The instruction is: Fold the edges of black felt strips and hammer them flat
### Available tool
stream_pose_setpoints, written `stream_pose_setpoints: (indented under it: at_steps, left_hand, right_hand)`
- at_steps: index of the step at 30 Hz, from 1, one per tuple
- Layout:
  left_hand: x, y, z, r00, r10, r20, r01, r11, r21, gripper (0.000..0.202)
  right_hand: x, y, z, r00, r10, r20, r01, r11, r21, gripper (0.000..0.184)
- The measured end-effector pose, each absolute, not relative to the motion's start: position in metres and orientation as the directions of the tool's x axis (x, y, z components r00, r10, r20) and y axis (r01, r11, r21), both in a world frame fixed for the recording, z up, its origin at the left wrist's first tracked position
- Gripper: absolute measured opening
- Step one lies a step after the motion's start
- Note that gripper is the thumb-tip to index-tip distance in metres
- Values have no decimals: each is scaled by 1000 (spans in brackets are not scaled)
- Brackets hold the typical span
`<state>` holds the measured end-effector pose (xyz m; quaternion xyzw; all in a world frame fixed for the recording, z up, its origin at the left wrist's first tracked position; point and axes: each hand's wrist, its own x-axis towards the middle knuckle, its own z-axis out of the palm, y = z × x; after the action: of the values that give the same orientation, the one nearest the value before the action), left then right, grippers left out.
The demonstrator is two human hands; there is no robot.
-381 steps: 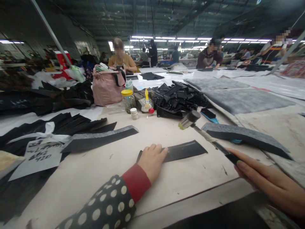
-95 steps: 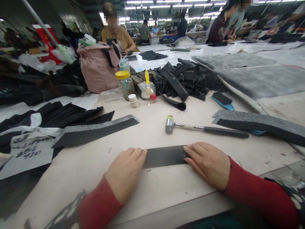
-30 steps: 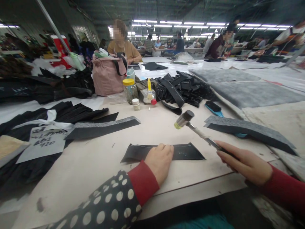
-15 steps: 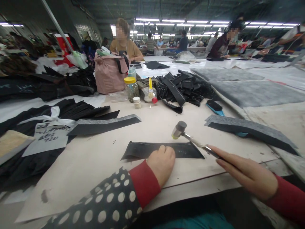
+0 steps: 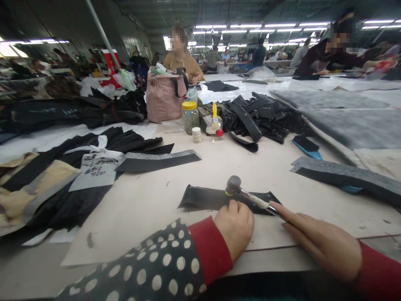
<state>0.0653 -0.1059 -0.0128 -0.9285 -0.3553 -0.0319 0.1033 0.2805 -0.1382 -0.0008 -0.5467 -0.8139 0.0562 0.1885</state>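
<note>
A folded strip of black, leather-like material (image 5: 200,198) lies across the pale work board in front of me. The curled fingers of my left hand (image 5: 234,225) grip its near edge, right of the middle; the fingertips are partly hidden. In my right hand (image 5: 326,244) is a small mallet (image 5: 233,184), held by its handle. Its dark, round head is over the strip, just beyond my left knuckles. I cannot tell whether the head touches the material.
A yellow-lidded jar (image 5: 190,119), a small white bottle (image 5: 196,134) and a yellow-handled brush (image 5: 214,115) stand beyond. Behind them are a pink bag (image 5: 164,96) and a pile of black strips (image 5: 266,115). Grey-edged strips (image 5: 159,162) flank the board; co-workers stand further back.
The view has turned left, so everything on the table sits further right. The mallet head has come down and left over the strip. My left hand has slid slightly toward me along its near edge.
</note>
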Motion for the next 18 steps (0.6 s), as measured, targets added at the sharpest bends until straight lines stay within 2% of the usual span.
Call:
stream_pose_setpoints:
  at_steps: [2, 5, 7, 13, 18]
  left_hand:
    - [67, -110, -14, 734, 664, 141, 679, -713, -174, 30]
    - [71, -116, -14, 700, 708, 96, 713, -684, -153, 32]
    - [71, -118, -14, 686, 725, 66, 726, -674, -136, 33]
    - [28, -101, -5, 801, 587, 117, 598, -795, -106, 24]
    - [-25, -88, 2, 619, 761, 196, 785, -602, -142, 18]
  right_hand:
    - [276, -132, 2, -385, 905, 184, 850, 425, -311, 39]
    - [267, -121, 10, -413, 868, 275, 802, 490, -341, 42]
    - [258, -114, 11, -420, 851, 316, 797, 512, -321, 44]
    - [241, -105, -14, -498, 854, 150, 807, 520, -279, 42]
    - [244, -108, -19, -465, 871, 158, 837, 490, -241, 43]
